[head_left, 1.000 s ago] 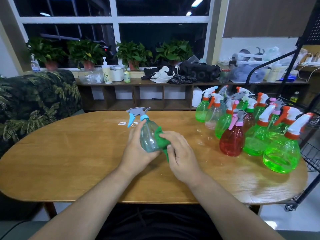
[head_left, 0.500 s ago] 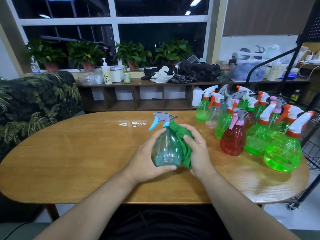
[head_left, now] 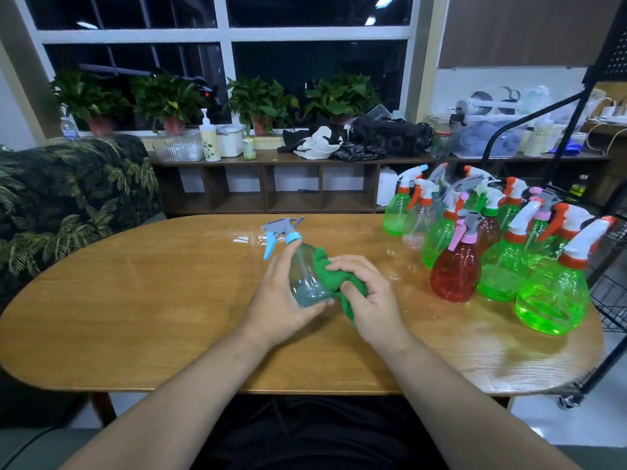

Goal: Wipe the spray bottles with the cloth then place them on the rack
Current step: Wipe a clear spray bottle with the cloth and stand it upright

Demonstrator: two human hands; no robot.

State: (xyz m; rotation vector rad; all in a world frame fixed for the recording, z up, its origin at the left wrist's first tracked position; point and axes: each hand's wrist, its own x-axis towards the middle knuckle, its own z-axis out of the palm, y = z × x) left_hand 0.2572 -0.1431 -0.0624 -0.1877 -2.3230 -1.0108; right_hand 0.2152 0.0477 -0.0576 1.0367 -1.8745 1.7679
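Here, you are gripping the blue-tinted spray bottle (head_left: pixel 307 281) in your left hand (head_left: pixel 280 303), fingers and thumb curling round its body, and holding it tilted over the middle of the bench (head_left: pixel 135 300). Your right hand (head_left: pixel 371 300) is bunching the green cloth (head_left: pixel 327 274) and pressing it against the bottle's right side, so the bottle is sitting between both hands. The other spray bottles (head_left: pixel 456 276) are standing clustered at the bench's right end, beside the black wire rack (head_left: pixel 612 293).

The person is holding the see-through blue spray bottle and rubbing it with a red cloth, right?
Not quite. The head view shows the left hand holding the see-through blue plastic spray bottle while the right hand rubs it with a crumpled green cloth, not a red one.
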